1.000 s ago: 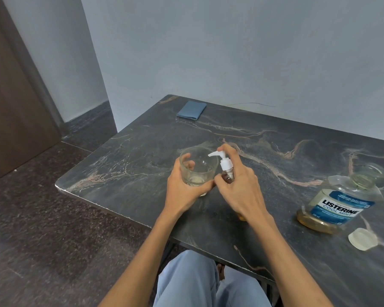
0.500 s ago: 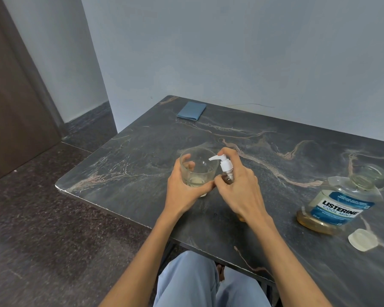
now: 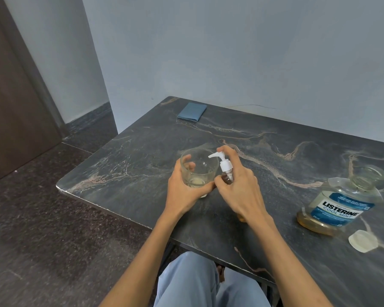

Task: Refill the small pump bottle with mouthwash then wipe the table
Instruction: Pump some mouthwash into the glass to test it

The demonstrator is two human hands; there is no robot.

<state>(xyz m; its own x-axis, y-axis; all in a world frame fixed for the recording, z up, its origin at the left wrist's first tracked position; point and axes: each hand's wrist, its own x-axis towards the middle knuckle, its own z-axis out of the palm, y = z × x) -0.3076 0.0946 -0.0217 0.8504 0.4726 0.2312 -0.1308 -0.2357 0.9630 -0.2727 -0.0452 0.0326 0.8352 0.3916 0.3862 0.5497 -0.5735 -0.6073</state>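
My right hand [image 3: 239,187] grips a small pump bottle [image 3: 226,171] with a white pump head, its index finger lying on top of the pump. The nozzle points left over a clear glass [image 3: 197,169], which my left hand [image 3: 182,191] holds from the near side. A little pale liquid lies in the bottom of the glass. Most of the bottle's body is hidden behind my fingers. At the right stands an uncapped Listerine mouthwash bottle [image 3: 341,202] with amber liquid low in it. Its clear cap [image 3: 362,241] lies on the dark marble table [image 3: 142,156] beside it.
A folded blue cloth [image 3: 192,111] lies at the table's far left corner near the wall. The table's left edge drops to a dark floor [image 3: 42,218]. A brown door [image 3: 11,107] stands at the far left. My knees show under the near edge.
The pump head dipped under my right index finger half a second ago and now stands higher again. Both hands stay where they were.
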